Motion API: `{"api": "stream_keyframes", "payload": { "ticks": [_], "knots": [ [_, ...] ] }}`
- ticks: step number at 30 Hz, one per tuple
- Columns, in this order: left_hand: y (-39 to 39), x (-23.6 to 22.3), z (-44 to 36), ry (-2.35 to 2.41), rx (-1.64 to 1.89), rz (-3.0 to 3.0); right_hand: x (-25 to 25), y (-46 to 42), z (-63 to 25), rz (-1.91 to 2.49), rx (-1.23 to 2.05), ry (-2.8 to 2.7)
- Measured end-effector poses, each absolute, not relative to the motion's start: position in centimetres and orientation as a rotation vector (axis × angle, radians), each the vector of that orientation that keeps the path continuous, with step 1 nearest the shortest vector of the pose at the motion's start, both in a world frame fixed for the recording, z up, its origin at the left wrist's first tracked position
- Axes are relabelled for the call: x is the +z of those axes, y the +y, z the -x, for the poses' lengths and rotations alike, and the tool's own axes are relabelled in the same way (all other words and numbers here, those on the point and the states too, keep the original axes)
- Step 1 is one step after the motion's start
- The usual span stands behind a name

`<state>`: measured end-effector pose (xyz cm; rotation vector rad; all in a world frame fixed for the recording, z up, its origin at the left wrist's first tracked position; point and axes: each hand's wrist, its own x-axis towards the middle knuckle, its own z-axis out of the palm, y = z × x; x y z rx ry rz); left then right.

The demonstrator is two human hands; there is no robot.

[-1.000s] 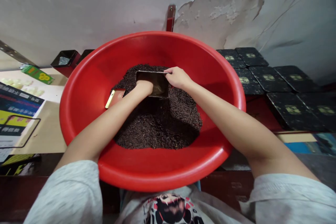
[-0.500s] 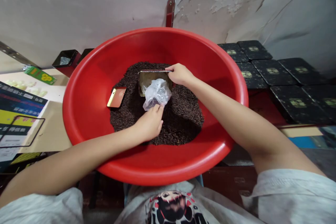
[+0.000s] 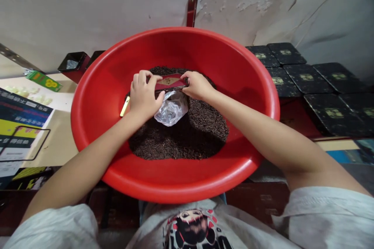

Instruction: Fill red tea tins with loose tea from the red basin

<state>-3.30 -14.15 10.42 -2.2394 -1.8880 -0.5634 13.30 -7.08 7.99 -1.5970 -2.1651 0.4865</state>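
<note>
A red tin (image 3: 170, 80) with a gold diamond label is tilted over the big red basin (image 3: 175, 181). My left hand (image 3: 144, 95) grips its left end, thumb below and fingers above. At the right end, my right hand (image 3: 197, 84) pinches the tin's edge. A crumpled clear plastic bag (image 3: 172, 111) sticks out of the tin's mouth towards me; neither hand is on it. Under and around them spreads a heap of dark, dry leaves like loose tea (image 3: 178, 144). A shiny gold piece (image 3: 125, 106) rests at the heap's left, partly behind my left hand.
Several black tins (image 3: 305, 78) with gold labels are laid out at the right. An open dark tin (image 3: 74, 64) with plastic inside stands at the left, near a green box (image 3: 43, 80) and a printed carton (image 3: 22, 124). A peeling wall (image 3: 248, 4) rises behind.
My left hand has let go of the plastic bag and moved up and left onto the tin. The tin has turned, so its red labelled face shows instead of its opening.
</note>
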Motion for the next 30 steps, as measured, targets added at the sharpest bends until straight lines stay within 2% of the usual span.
{"api": "stream_keyframes", "payload": {
  "ticks": [3,6,10,14,18,21,26,30],
  "knots": [
    [-13.5,9.8,4.0,-1.951,-0.291,2.395,7.9,-7.9,-12.9,1.504,0.571,-2.206],
    [-13.7,9.3,3.4,-1.945,-0.276,2.460,7.8,-7.9,-12.9,1.484,0.657,-2.144],
    [-14.0,9.9,3.1,-1.823,-0.469,2.484,8.6,-7.4,-13.4,1.446,0.645,-2.012],
    [-15.0,11.7,3.6,-1.699,-0.820,2.519,11.6,-8.0,-14.1,1.342,0.641,-1.864],
    [-16.8,14.0,3.7,-1.628,-1.071,2.495,13.9,-9.4,-14.5,1.357,0.807,-1.740],
    [-17.2,14.7,3.8,-1.646,-1.147,2.487,13.4,-9.6,-13.9,1.452,0.985,-1.691],
    [-15.7,13.4,4.3,-1.853,-0.948,2.590,11.1,-9.0,-12.7,1.469,1.134,-1.728],
    [-15.1,12.4,4.5,-1.993,-0.809,2.611,12.2,-9.8,-13.0,1.273,0.889,-1.900]
  ]
}}
